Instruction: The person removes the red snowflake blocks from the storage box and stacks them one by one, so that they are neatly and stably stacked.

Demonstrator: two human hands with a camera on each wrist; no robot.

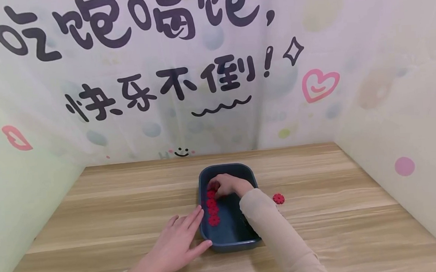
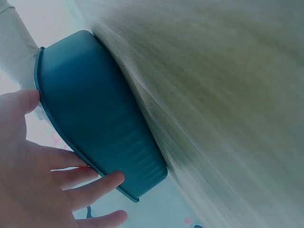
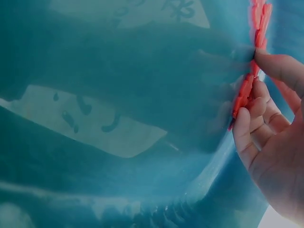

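A dark blue rectangular tub (image 1: 232,225) stands on the wooden table. Along the inside of its left wall runs a row of several red snowflake-shaped discs (image 1: 214,220). My right hand (image 1: 227,184) reaches into the tub's far left part, where its thumb and fingers pinch a red disc (image 3: 245,92) at the end of the row; its fingertips partly cover it. With fingers straight and spread, my left hand (image 1: 174,244) rests against the tub's left side. In the left wrist view its thumb and fingers touch the rim of the tub (image 2: 97,109).
One more red disc (image 1: 278,198) lies on the table (image 1: 341,216) just right of the tub, beside the right sleeve (image 1: 278,233). A printed white cloth (image 1: 217,127) hangs behind the table, and pale walls stand at both sides.
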